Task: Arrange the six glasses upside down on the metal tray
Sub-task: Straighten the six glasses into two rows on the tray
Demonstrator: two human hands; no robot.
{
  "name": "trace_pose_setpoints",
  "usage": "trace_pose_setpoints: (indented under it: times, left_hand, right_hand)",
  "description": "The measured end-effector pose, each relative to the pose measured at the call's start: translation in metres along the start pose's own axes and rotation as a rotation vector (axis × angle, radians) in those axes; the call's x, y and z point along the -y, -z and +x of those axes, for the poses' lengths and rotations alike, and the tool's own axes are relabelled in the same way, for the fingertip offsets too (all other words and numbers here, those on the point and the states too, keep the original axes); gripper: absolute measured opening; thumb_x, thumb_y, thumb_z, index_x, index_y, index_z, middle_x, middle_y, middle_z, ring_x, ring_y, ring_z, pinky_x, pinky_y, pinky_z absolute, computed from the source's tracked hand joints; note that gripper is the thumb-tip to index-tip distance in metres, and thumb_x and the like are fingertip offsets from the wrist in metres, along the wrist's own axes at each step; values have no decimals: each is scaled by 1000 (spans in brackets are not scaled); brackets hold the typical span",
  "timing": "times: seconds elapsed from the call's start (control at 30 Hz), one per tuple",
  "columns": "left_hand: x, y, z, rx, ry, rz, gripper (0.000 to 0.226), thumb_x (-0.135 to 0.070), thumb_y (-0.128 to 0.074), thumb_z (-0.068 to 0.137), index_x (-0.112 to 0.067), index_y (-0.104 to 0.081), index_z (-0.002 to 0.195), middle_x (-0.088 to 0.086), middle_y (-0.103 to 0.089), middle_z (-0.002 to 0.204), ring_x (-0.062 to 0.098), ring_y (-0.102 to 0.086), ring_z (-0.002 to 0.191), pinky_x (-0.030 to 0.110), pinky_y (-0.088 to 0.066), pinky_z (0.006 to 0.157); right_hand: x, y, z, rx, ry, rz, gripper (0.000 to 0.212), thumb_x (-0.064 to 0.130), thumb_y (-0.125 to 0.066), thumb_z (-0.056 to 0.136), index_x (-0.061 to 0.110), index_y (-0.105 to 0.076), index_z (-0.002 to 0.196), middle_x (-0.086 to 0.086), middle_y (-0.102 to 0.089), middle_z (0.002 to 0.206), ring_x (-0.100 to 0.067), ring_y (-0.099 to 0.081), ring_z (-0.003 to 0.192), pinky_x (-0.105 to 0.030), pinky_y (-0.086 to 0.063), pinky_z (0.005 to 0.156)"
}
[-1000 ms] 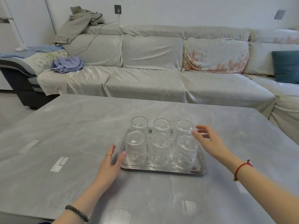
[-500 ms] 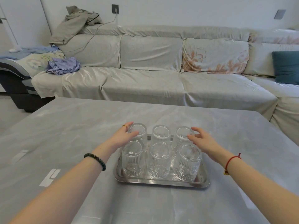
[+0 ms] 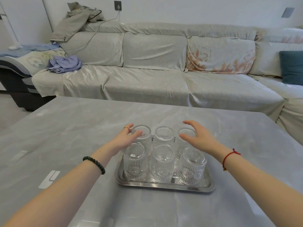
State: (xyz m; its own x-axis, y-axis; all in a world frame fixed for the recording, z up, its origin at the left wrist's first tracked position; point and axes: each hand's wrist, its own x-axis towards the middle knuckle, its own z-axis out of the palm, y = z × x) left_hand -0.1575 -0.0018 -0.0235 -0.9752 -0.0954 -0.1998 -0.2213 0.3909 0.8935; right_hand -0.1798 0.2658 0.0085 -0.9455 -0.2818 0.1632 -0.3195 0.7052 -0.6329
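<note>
Six clear ribbed glasses stand upside down in two rows of three on the metal tray point(image 3: 164, 186). The front row is the front-left glass point(image 3: 135, 161), the front-middle glass point(image 3: 162, 163) and the front-right glass point(image 3: 192, 166). My left hand point(image 3: 124, 140) wraps the back-left glass point(image 3: 145, 141), thumb across its near side and fingers at its left. The back-middle glass point(image 3: 164, 135) stands untouched. My right hand point(image 3: 200, 140) is cupped with spread fingers over the back-right glass point(image 3: 188, 131), partly hiding it.
The tray sits on a grey stone-look table point(image 3: 73, 136). Behind the table's far edge runs a long covered sofa point(image 3: 147, 79) with clothes point(image 3: 64, 63) and a dark teal cushion point(image 3: 292, 69) on it.
A second ago my left hand lay on the table by the tray's left edge; it has reached forward to the back-left glass. My right hand has moved onto the back-right glass. The glasses stay put.
</note>
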Motion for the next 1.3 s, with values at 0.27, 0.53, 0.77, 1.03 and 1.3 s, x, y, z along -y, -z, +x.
trace_pose_setpoints:
  times: [0.27, 0.53, 0.77, 1.03, 1.3]
  left_hand:
    - [8, 22, -50, 177, 67, 114, 105, -62, -60, 63, -16, -12, 144, -5, -33, 147, 8, -41, 123, 23, -29, 99]
    - [13, 10, -67, 221, 15, 85, 50, -44, -68, 73, -28, -53, 118, -7, -63, 119, 8, -57, 112, 36, -39, 107]
    - [17, 2, -68, 158, 33, 86, 81, -68, -68, 50, -26, -53, 118, -8, -63, 118, 9, -57, 111, 33, -43, 102]
    - [23, -6, -75, 91, -40, 32, 88, -64, -63, 55, -22, -43, 130, -4, -58, 128, 10, -53, 117, 28, -41, 101]
    - [59, -10, -92, -4, -142, 196, 79, -35, -70, 75, -17, -29, 140, -5, -40, 143, 7, -37, 131, 29, -27, 112]
  right_hand:
    - [23, -24, 17, 203, 38, -261, 62, 50, -58, 79, 23, -39, 131, 0, -52, 134, -22, -46, 123, -51, -25, 110]
    - [35, -27, -8, 26, 97, -178, 61, 52, -56, 79, 23, -39, 129, 1, -48, 136, -18, -41, 126, -49, -16, 114]
    - [41, -56, -59, 7, 191, -333, 71, 63, -57, 68, 33, -34, 129, 8, -45, 131, -12, -37, 126, -51, 1, 115]
    - [35, -43, -66, -75, 226, -274, 73, 55, -63, 70, 29, -33, 131, 6, -44, 135, -14, -36, 128, -50, -9, 114]
    - [-23, -26, -98, -97, -144, 259, 115, 28, -84, 57, 29, -5, 140, 0, -27, 143, -15, -33, 127, -35, -29, 109]
